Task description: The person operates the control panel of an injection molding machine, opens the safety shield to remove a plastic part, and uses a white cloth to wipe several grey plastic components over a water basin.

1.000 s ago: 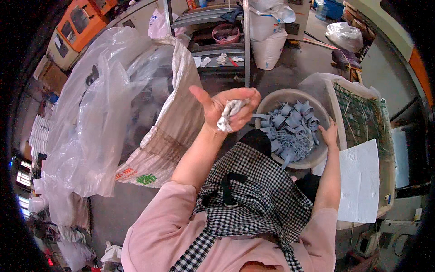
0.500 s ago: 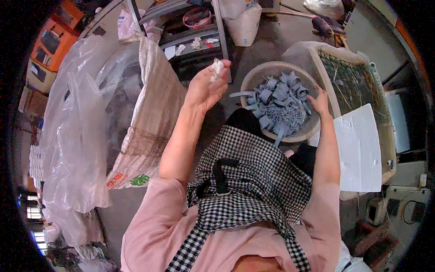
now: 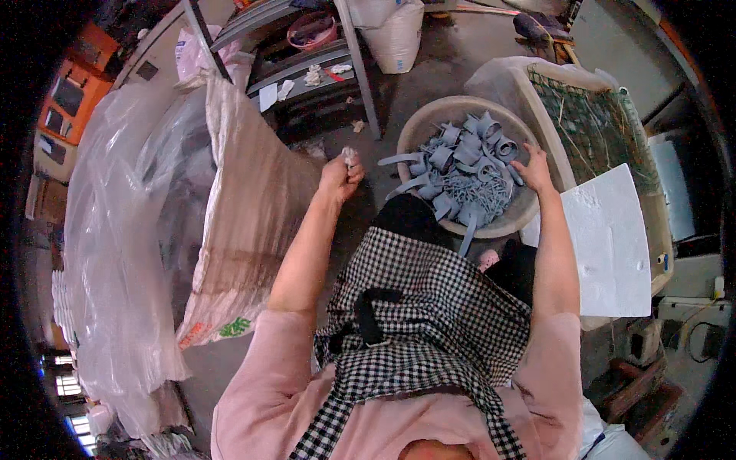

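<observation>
Above floor (image 3: 441, 69), white wad (image 3: 349, 156) in left hand (image 3: 340, 176), fingers curled around; right hand (image 3: 536, 170) spread at basin (image 3: 418, 124)

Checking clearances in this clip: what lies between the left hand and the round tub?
In the head view, grey floor shows between the left hand and the round tub, with grey parts jutting over the rim.

"What's the left hand (image 3: 341, 178) got?"

"A crumpled white scrap (image 3: 350, 156), closed in its fingers, between the woven sack (image 3: 257, 192) and the tub's (image 3: 523, 205) left edge."

"And the right hand (image 3: 537, 170)?"

"At the tub's right edge, beside those heaped grey parts (image 3: 465, 153). A few strips jut over the left edge."
</observation>
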The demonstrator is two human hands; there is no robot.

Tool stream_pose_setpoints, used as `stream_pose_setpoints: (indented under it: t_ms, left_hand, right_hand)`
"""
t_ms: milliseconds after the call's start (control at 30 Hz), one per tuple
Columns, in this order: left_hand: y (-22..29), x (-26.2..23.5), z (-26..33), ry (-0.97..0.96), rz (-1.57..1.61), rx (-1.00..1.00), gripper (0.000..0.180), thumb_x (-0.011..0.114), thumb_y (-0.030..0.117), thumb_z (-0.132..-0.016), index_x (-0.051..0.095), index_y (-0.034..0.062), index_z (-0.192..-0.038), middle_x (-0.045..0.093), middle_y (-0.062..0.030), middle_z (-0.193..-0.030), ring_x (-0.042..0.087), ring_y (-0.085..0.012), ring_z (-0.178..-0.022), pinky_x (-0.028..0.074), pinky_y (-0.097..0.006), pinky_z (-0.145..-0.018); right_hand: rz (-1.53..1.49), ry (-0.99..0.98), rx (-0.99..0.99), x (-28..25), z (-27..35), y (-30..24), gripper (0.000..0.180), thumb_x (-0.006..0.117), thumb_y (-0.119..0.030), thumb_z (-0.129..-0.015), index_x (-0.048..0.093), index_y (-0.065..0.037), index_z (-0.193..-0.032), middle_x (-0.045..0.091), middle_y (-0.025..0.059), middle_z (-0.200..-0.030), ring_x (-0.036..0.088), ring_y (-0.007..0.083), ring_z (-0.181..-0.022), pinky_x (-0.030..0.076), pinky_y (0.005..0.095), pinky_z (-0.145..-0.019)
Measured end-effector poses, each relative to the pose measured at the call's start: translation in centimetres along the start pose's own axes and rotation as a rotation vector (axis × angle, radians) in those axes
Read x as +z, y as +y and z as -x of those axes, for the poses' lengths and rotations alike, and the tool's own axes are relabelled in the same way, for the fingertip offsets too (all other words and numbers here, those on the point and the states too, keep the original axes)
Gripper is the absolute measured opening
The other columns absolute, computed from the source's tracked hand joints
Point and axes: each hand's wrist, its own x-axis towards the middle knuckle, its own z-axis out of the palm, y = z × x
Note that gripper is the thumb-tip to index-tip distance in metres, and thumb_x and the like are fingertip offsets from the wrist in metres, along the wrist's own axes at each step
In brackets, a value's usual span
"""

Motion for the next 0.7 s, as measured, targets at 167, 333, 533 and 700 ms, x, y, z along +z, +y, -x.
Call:
stream_pose_setpoints:
  t_ms: [167,333,533,700]
  left_hand:
    - [-3.1,-5.7,-7.6,0.440,0.186,-0.115,0.017,0.035,-0.004,-0.083,0.044,-0.0008,-0.096,0.049,-0.0119,-0.085,0.051,-0.0214,-0.071,0.045,-0.031,-0.054]
    - [-3.7,-12.0,-12.6,0.544,0.261,0.073,0.024,0.039,0.020,-0.093,0.043,0.0002,-0.107,0.046,-0.0143,-0.103,0.049,-0.0308,-0.093,0.049,-0.048,-0.079]
    - [-2.9,-11.9,-14.0,0.515,0.179,-0.007,0.075,0.050,0.053,-0.083,0.023,0.0072,-0.135,0.037,-0.0150,-0.125,0.037,-0.0342,-0.115,0.032,-0.056,-0.095]
    - [-3.4,-12.7,-14.4,0.397,0.132,-0.031,0.085,0.041,0.062,-0.082,0.010,0.0080,-0.139,0.022,-0.0149,-0.139,0.017,-0.0331,-0.131,0.010,-0.051,-0.105]
  right_hand:
    - [0.015,-0.157,-0.022,1.4,1.2,2.0,0.070,0.071,-0.034,-0.069,0.040,-0.010,-0.127,0.037,0.0244,-0.125,0.042,0.0382,-0.114,0.037,0.0387,-0.095]
    - [0.041,-0.245,-0.008,2.2,2.0,2.5,0.069,0.070,-0.033,-0.070,0.039,-0.010,-0.127,0.037,0.0248,-0.123,0.042,0.0404,-0.113,0.038,0.0404,-0.094]
    - [0.047,-0.369,0.097,3.8,2.5,2.0,0.065,0.068,-0.030,-0.072,0.041,-0.007,-0.126,0.042,0.0271,-0.118,0.043,0.0403,-0.111,0.037,0.0402,-0.094]
    - [0.049,-0.486,-0.018,7.6,2.4,1.5,0.055,0.064,-0.026,-0.076,0.045,-0.005,-0.122,0.043,0.0263,-0.117,0.043,0.0396,-0.109,0.036,0.0385,-0.094]
